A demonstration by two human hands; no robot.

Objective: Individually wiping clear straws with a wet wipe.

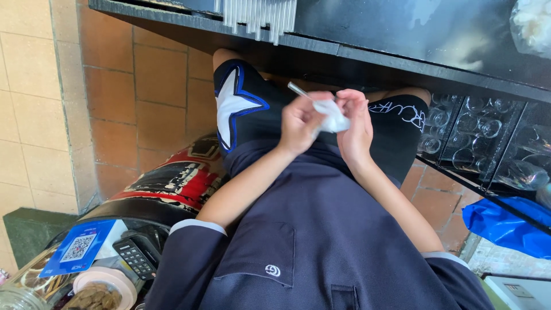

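Note:
My left hand [301, 121] and my right hand [354, 127] are held together over my lap, below the edge of a black counter [402, 57]. Between them is a white cloth or tissue [332, 116] wrapped around a thin clear straw [297, 89], whose free end sticks out up and to the left. Both hands pinch the cloth, and the left one also closes around the straw. I wear a dark shirt and black shorts with a white star.
A bundle of clear straws [261, 14] lies on the counter top. Racks of upturned glasses [488, 138] sit under the counter at right, with a blue plastic bag [505, 224] below. At lower left are a card terminal [135, 255], a blue card and jars.

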